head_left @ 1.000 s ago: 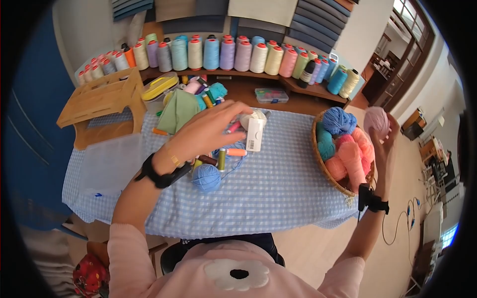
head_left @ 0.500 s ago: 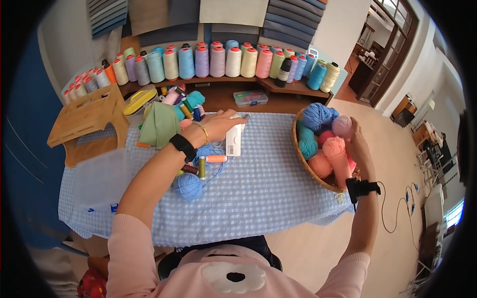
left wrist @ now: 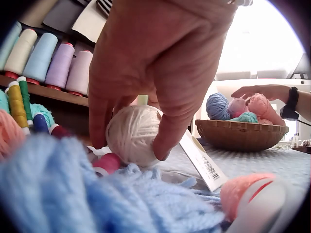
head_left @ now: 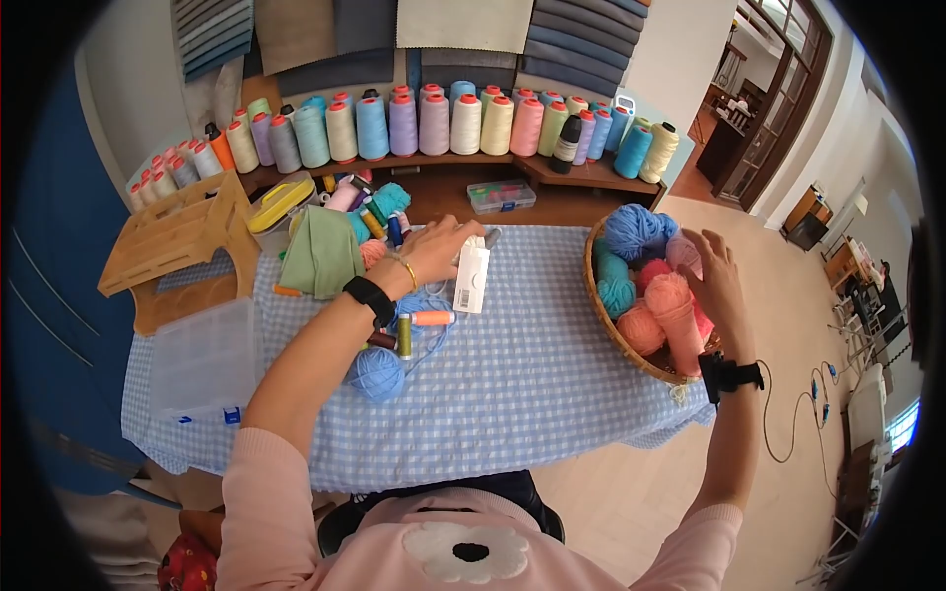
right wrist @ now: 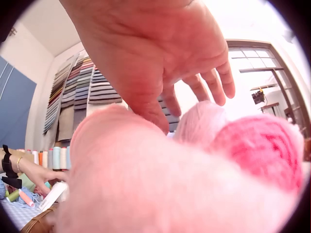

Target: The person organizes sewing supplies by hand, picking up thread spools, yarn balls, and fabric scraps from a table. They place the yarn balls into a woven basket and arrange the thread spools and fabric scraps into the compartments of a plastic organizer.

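Observation:
In the left wrist view my left hand (left wrist: 160, 63) reaches down over a white yarn ball (left wrist: 133, 133), its thumb and fingers around the ball's sides. A white box with a barcode (head_left: 472, 281) leans beside that hand (head_left: 434, 254). My right hand (head_left: 717, 286) is over the right side of the wicker basket (head_left: 619, 340), fingers spread above a pale pink yarn ball (head_left: 684, 254). The right wrist view shows this hand (right wrist: 160, 53) holding nothing, with the pale pink ball (right wrist: 201, 121) and a bright pink ball (right wrist: 265, 150) under it.
Thread spools, a blue yarn ball (head_left: 377, 375) and green cloth (head_left: 321, 252) lie around my left forearm. A clear plastic case (head_left: 205, 360) and a wooden stand (head_left: 177, 236) are at the left. Thread cones (head_left: 434, 126) line the back shelf.
My right hand has lowered the pale pink ball into the basket and let it go, fingers now spread above it. My left hand has come down onto the white ball.

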A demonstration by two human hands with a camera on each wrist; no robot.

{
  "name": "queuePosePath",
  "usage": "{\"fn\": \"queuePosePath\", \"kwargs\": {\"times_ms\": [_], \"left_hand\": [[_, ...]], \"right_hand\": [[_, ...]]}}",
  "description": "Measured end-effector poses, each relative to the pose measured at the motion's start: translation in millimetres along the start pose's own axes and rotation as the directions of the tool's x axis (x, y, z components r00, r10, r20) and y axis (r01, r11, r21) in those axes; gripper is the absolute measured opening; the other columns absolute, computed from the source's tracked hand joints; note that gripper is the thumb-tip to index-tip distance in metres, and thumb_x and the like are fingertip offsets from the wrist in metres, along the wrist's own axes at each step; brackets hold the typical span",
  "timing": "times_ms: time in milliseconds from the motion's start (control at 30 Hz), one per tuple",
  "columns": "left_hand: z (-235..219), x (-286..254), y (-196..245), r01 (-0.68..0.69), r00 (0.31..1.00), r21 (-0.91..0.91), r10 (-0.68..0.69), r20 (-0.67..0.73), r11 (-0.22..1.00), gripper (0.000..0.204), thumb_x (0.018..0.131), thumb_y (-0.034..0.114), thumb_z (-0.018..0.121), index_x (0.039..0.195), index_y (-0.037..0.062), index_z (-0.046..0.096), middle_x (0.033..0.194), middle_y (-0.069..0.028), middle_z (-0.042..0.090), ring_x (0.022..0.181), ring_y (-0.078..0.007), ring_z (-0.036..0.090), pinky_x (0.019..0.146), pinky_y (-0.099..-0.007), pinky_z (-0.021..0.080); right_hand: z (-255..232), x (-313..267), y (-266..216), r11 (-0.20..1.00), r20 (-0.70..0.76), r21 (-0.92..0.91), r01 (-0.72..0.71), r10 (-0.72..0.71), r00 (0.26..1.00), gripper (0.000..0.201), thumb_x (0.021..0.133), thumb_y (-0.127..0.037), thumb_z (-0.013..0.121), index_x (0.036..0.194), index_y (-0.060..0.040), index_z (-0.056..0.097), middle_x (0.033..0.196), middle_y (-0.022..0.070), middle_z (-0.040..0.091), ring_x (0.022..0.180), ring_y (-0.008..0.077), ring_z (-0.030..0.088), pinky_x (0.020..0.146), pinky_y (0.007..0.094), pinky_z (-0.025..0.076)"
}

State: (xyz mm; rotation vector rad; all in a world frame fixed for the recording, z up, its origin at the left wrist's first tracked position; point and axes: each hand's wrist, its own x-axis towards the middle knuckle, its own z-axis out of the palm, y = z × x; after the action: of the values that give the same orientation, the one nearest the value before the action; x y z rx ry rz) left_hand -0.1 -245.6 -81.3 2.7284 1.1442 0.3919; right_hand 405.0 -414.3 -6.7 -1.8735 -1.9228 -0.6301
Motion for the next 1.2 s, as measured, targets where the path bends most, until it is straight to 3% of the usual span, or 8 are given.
{"fn": "queuePosePath", "kwargs": {"times_ms": [100,200,300,633,800,1033,1133,1200], "left_hand": [[0,-1,0,0.005,1.0,-0.005,-0.005,0.004,1.0,0.062,0.078,0.015,0.076,0.133,0.0235,0.048,0.118,-0.0141,0.055,0.11,-0.0393,0.06,0.091,-0.0468,0.05],[4,0,-3,0.001,1.0,-0.018,-0.001,0.006,1.0,0.062,0.079,0.015,0.076,0.133,0.0235,0.047,0.118,-0.0139,0.053,0.111,-0.0393,0.06,0.091,-0.0468,0.05],[6,-1,-4,-0.012,1.0,-0.061,0.011,-0.017,0.998,0.063,0.078,0.015,0.077,0.133,0.0231,0.047,0.12,-0.0138,0.052,0.113,-0.0393,0.059,0.092,-0.0472,0.05],[8,-4,0,-0.005,1.0,-0.051,0.004,-0.023,0.999,0.064,0.077,0.009,0.075,0.133,0.0222,0.046,0.119,-0.0145,0.05,0.11,-0.0413,0.059,0.091,-0.0492,0.052],[9,-5,-1,-0.002,0.999,-0.057,0.0,-0.038,0.998,0.065,0.076,0.008,0.075,0.133,0.0217,0.046,0.12,-0.0125,0.05,0.112,-0.0402,0.059,0.091,-0.0487,0.053],[10,-6,2,0.004,0.999,-0.047,-0.006,-0.044,0.999,0.063,0.076,0.008,0.074,0.132,0.021,0.047,0.118,-0.0124,0.05,0.11,-0.0406,0.059,0.09,-0.0483,0.052],[10,-7,1,-0.029,0.996,-0.051,0.025,-0.08,0.998,0.061,0.076,0.011,0.075,0.13,0.0205,0.049,0.116,-0.0124,0.05,0.109,-0.0403,0.059,0.09,-0.048,0.052],[9,-7,1,-0.057,0.992,-0.055,0.051,-0.114,0.997,0.06,0.076,0.013,0.076,0.129,0.0201,0.05,0.115,-0.0124,0.051,0.108,-0.04,0.059,0.089,-0.0478,0.051]], "right_hand": [[-8,20,-7,0.977,0.076,0.049,0.209,-0.212,0.974,0.046,0.084,-0.015,0.07,0.128,-0.014,0.059,0.128,0.0162,0.058,0.112,0.0351,0.058,0.1,0.0477,0.043],[-7,41,-16,0.977,0.35,0.151,0.151,-0.195,0.916,0.057,0.08,-0.015,0.074,0.132,-0.0136,0.054,0.125,0.0142,0.059,0.112,0.0339,0.059,0.096,0.0481,0.043],[2,60,-29,0.999,0.373,0.036,0.024,-0.036,0.927,0.069,0.074,-0.014,0.078,0.136,-0.0097,0.049,0.127,0.0135,0.057,0.121,0.0322,0.055,0.101,0.0475,0.042],[56,77,-19,0.983,0.281,-0.055,0.174,-0.152,0.948,0.073,0.065,-0.006,0.077,0.132,-0.0072,0.049,0.124,0.0136,0.059,0.111,0.0351,0.061,0.094,0.0456,0.048],[63,88,-3,0.991,0.162,-0.058,0.117,-0.106,0.981,0.059,0.074,-0.005,0.071,0.129,-0.0124,0.051,0.12,0.0136,0.062,0.103,0.0347,0.065,0.09,0.0437,0.05],[47,73,-11,0.991,0.35,0.112,0.078,-0.113,0.93,0.068,0.077,-0.001,0.068,0.14,-0.0133,0.047,0.126,0.0151,0.061,0.104,0.0356,0.064,0.09,0.0448,0.052],[46,76,-6,0.983,0.296,0.13,0.128,-0.161,0.942,0.067,0.081,-0.003,0.067,0.143,-0.0132,0.046,0.125,0.0163,0.06,0.104,0.0348,0.064,0.09,0.0434,0.052],[32,76,-12,0.963,0.082,0.249,0.106,-0.13,0.988,0.058,0.083,-0.007,0.068,0.138,-0.0122,0.048,0.123,0.017,0.059,0.105,0.0379,0.062,0.092,0.0454,0.051]]}}
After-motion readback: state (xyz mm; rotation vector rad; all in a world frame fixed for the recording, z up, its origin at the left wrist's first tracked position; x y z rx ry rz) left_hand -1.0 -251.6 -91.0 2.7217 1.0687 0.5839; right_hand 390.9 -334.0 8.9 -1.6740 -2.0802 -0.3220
